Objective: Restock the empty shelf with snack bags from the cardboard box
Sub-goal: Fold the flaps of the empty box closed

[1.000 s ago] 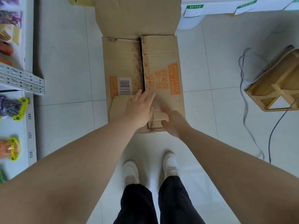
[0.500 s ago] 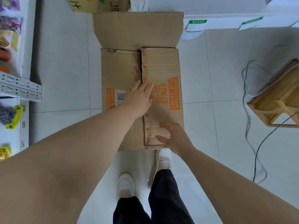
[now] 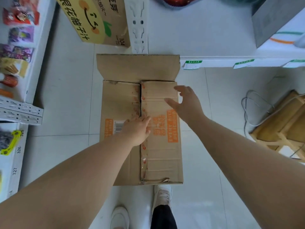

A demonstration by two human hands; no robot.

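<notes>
Lying on the white tile floor (image 3: 66,100), the box (image 3: 158,156) sits right in front of the person's shoes (image 3: 162,195), its two long top flaps folded shut with a dark seam between them and the far flap (image 3: 137,67) standing open. The left hand (image 3: 137,129) rests flat on the seam near the barcode, fingers together and holding nothing. The right hand (image 3: 185,103) is spread wide over the right flap's far outer corner, fingers splayed, gripping nothing; whether it touches the cardboard is unclear. A white shelf (image 3: 231,61) with green price tags runs past the box's far right corner. Snack bags (image 3: 21,35) fill the racks at the left. A printed carton (image 3: 99,22) stands beyond the box, and a wooden stool (image 3: 280,128) with cables lies at the right.
</notes>
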